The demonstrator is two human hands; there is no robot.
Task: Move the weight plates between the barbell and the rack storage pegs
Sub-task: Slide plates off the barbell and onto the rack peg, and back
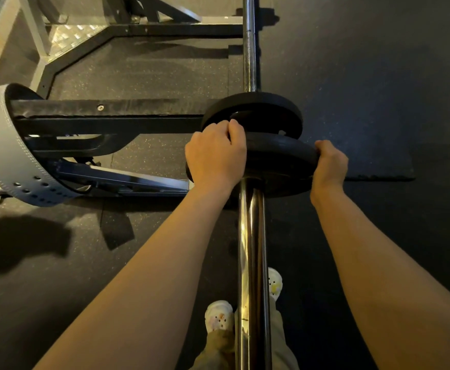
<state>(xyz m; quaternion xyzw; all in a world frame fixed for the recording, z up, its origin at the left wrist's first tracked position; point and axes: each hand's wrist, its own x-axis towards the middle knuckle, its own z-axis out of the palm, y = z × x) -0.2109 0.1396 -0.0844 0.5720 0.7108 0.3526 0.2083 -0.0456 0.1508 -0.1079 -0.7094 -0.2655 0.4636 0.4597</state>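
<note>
**Weight plate on the barbell sleeve, gripped at both edges**

Black round rubber weight plate (277, 161), nearer of two on the polished chrome steel barbell (251, 249), sits threaded on the sleeve with its face square to the bar. My left hand (215, 153) curls over the plate's left rim and my right hand (330, 161) wraps its right rim, so both are clamped on the same plate from opposite sides. The bar's long axis runs straight from me toward the far end; I judge the coming move to be a slide along that axis, toward my body if the plate is to come off. A second black round plate (255, 110) lies just beyond, against the first. Black steel rack frame (106, 113) lies to my left, nearer the left hand.
</note>
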